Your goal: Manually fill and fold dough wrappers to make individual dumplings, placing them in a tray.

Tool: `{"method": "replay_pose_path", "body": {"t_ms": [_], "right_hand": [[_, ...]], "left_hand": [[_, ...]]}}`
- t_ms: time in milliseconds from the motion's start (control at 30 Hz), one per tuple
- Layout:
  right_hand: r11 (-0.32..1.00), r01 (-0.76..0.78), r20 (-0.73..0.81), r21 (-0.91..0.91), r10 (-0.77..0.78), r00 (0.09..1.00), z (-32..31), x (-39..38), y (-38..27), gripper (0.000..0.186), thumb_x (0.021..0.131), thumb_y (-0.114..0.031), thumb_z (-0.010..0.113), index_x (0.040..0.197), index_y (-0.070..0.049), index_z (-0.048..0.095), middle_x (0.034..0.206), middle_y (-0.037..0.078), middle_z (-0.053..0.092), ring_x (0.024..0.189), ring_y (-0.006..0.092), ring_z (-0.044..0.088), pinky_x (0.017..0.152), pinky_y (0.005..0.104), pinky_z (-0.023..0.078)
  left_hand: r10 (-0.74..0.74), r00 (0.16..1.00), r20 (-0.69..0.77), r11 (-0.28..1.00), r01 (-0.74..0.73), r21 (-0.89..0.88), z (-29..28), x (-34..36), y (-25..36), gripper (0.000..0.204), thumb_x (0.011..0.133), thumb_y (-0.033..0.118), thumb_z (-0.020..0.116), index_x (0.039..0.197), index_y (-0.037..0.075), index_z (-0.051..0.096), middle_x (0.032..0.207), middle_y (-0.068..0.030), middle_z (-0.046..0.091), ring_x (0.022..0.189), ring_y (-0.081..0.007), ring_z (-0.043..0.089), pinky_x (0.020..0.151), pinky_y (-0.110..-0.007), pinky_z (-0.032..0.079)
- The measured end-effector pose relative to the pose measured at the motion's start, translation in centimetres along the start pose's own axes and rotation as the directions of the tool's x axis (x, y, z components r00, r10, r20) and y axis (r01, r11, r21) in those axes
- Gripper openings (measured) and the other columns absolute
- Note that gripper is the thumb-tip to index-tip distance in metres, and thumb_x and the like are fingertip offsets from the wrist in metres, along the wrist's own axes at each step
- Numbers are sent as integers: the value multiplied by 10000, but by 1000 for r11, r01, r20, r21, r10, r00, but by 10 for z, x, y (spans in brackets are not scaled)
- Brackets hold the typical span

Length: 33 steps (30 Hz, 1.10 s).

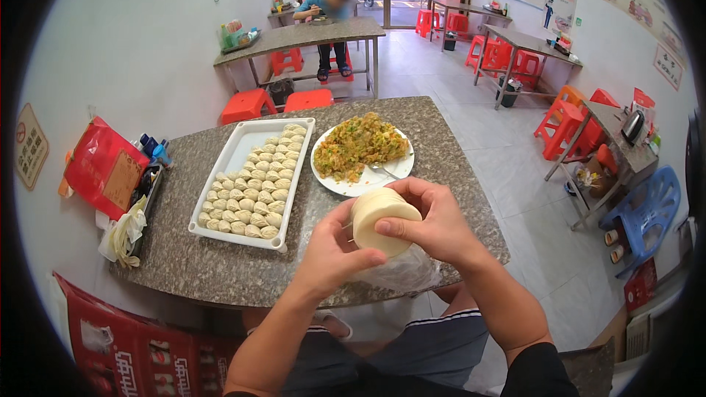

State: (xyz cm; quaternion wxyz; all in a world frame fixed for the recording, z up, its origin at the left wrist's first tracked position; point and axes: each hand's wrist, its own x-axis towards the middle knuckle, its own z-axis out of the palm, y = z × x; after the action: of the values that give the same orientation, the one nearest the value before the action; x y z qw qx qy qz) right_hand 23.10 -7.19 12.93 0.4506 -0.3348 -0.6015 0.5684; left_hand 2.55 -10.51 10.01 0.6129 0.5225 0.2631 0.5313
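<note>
Between my two hands, above the table's near edge, is a stack of round pale dough wrappers (373, 233). My left hand (334, 244) is curled round the stack's left side. My right hand (434, 222) grips it from the right, its thumb pressed on the front wrapper. Just beyond the stack lies a white plate (334, 185) heaped with chopped orange, yellow and green filling (359, 145), and a metal spoon (384, 171) rests at its near side. To the left, a white tray (239, 148) holds rows of pleated dumplings (254, 190). Crumpled clear plastic (404, 270) lies under my hands.
The speckled stone table (213, 268) carries a red bag (103, 165) at its left end. Red crates (140, 342) stand below it. Red stools (246, 105) are beyond the table. A person (327, 11) sits eating farther back. A blue plastic chair (651, 209) stands at the right.
</note>
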Motion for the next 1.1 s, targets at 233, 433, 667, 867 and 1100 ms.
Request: {"method": "replay_pose_path", "body": {"t_ms": [233, 433, 667, 867, 1100], "right_hand": [[996, 21, 85, -90, -13, 996, -10, 1, 6, 562, 848, -226, 943, 1275, 39, 692, 1131, 100, 774, 1026, 146, 732, 912, 314, 586], [998, -60, 67, 15, 59, 996, -21, -1, 1, 544, 860, -207, 932, 1283, 37, 691, 1142, 97, 772, 1034, 142, 731, 911, 311, 589], [991, -47, 172, -125, 68, 983, -41, -3, -23, 547, 829, -227, 946, 1257, 24, 716, 1114, 91, 781, 1014, 150, 734, 892, 317, 588], [861, -123, 497, -493, 395, 773, -25, 10, -4, 569, 827, -366, 943, 1226, -6, 753, 1071, 76, 791, 997, 146, 732, 882, 311, 578], [759, -210, 400, -616, 532, 746, -48, 28, 58, 671, 785, -560, 913, 1136, -10, 758, 953, 136, 780, 820, 230, 741, 720, 367, 590]], "left_hand": [[-120, 993, -19, 987, 122, 100, -3, 1, 2, 658, 835, 120, 937, 1380, -12, 592, 1299, -106, 700, 1173, -197, 706, 1002, -356, 585], [-149, 989, -23, 984, 151, 92, -6, 0, 5, 735, 850, 121, 921, 1475, -5, 556, 1343, -129, 694, 1208, -220, 698, 1040, -369, 570], [-22, 991, 130, 570, -94, 817, -57, -13, -2, 626, 847, 273, 871, 1403, 75, 661, 1413, -174, 656, 1310, -325, 645, 1112, -461, 490], [-101, 983, 153, 317, -114, 941, -29, -19, -22, 563, 790, 132, 856, 1322, 82, 679, 1268, -147, 651, 1148, -390, 673, 992, -473, 554], [-142, 984, 107, 13, -107, 994, -1, -26, -20, 654, 748, 158, 894, 1348, 98, 641, 1177, -133, 648, 1112, -381, 674, 921, -466, 566]]}}
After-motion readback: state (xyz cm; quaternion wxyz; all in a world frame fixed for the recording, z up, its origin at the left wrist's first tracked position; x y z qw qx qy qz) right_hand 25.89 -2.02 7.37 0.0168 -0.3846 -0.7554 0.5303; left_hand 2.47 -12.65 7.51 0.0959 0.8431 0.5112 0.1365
